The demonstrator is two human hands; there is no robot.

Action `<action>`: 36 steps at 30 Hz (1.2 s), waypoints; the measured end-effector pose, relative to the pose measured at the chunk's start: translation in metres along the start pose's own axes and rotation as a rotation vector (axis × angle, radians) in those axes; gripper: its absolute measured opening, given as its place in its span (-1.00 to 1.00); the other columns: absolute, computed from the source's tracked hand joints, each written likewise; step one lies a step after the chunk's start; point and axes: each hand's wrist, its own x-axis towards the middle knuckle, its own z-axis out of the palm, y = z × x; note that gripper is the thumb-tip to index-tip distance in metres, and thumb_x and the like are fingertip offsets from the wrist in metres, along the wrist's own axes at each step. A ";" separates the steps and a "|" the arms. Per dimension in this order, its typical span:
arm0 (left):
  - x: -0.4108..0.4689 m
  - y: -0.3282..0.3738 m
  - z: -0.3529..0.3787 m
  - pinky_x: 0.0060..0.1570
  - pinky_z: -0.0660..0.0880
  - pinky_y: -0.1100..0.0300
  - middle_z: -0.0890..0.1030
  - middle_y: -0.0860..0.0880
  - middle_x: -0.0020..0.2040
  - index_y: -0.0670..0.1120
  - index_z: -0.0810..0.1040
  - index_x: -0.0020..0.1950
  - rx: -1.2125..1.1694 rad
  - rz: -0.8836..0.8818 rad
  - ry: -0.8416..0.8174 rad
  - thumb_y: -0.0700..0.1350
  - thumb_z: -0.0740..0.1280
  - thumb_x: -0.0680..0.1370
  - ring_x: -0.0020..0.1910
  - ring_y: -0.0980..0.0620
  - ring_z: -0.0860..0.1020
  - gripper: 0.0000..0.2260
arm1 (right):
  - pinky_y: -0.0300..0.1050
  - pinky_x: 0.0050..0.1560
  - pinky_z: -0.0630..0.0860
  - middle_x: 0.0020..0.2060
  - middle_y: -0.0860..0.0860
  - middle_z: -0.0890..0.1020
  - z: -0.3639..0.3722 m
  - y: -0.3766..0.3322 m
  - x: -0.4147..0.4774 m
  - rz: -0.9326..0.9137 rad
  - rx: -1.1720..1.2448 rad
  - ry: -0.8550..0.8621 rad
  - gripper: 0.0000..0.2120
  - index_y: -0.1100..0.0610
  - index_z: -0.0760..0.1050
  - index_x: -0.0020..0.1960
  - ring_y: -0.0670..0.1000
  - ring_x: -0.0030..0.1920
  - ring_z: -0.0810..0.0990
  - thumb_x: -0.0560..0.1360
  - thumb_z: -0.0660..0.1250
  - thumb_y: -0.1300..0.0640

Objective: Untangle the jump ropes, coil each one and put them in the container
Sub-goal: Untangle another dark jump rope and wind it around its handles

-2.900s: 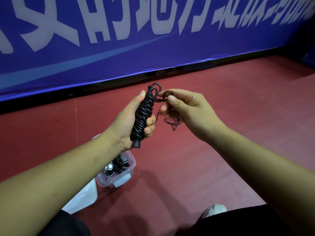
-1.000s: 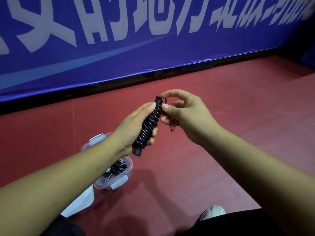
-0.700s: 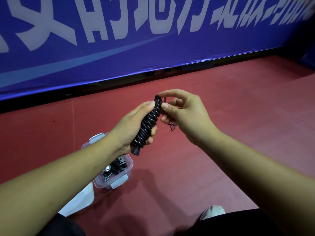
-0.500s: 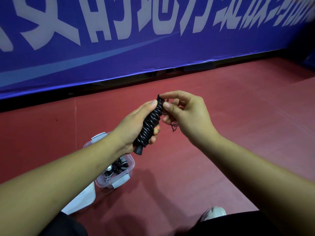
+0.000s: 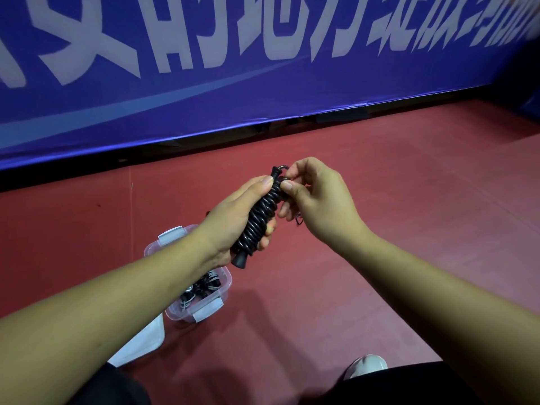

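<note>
Above red floor [image 5: 409, 200] | black coiled jump-rope bundle [image 5: 260, 214], axis tilted up-right | left grip [image 5: 233, 217] curled round middle | right grip [image 5: 318, 206] pinching top end | clear plastic container [image 5: 226, 283] below left grip.

The long blue fabric banner [image 5: 263, 92] standing along the far edge of the red floor [image 5: 409, 200] carries 1 row of large white Chinese characters [image 5: 274, 27]. Their tops are cut off by the frame edge. 3 in the middle look like 的地方, and the next 2 may be 就放. Those at the far left and far right cannot be read.
</note>
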 end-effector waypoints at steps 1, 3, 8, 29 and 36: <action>0.000 0.001 0.002 -0.53 0.41 0.23 0.45 -0.20 -0.15 -0.04 0.44 0.29 -0.018 0.007 -0.007 0.14 0.27 0.60 -0.43 0.03 0.44 -0.64 | -0.27 -0.46 0.43 -0.36 0.11 0.58 0.001 0.000 -0.001 -0.023 -0.006 0.029 -0.89 0.17 0.42 -0.04 -0.03 -0.49 0.59 0.59 0.27 0.35; 0.001 0.004 0.006 -0.55 0.41 0.25 0.48 -0.12 -0.22 -0.08 0.42 0.29 -0.056 0.008 -0.019 0.16 0.26 0.59 -0.46 0.06 0.44 -0.60 | -0.25 -0.42 0.49 -0.19 0.17 0.60 0.004 0.000 -0.002 -0.053 0.024 0.077 -0.90 0.15 0.44 -0.03 -0.01 -0.44 0.62 0.59 0.29 0.33; -0.001 0.011 0.007 -0.57 0.40 0.27 0.48 -0.07 -0.24 -0.14 0.45 0.03 -0.090 -0.025 -0.099 0.22 0.22 0.55 -0.50 0.11 0.41 -0.59 | -0.12 -0.25 0.61 -0.23 0.13 0.62 -0.008 -0.002 0.001 -0.043 0.146 -0.051 -0.86 0.17 0.45 0.03 0.01 -0.36 0.63 0.58 0.29 0.38; -0.003 0.012 0.003 -0.48 0.49 0.17 0.51 -0.12 -0.39 0.07 0.48 0.24 0.350 0.033 0.043 0.07 0.26 0.62 -0.49 -0.05 0.50 -0.78 | -0.20 -0.35 0.42 -0.44 0.05 0.52 -0.012 0.003 0.014 0.335 0.316 -0.006 -0.88 0.22 0.53 -0.19 -0.04 -0.41 0.47 0.50 0.42 0.28; 0.005 0.019 -0.001 -0.50 0.43 0.21 0.53 -0.18 -0.41 0.07 0.50 0.20 0.270 0.013 0.062 0.02 0.26 0.63 -0.53 -0.08 0.48 -0.84 | -0.18 -0.33 0.45 -0.32 0.03 0.54 -0.013 -0.001 0.026 0.393 0.454 0.171 -0.89 0.20 0.51 -0.12 -0.06 -0.31 0.50 0.55 0.32 0.35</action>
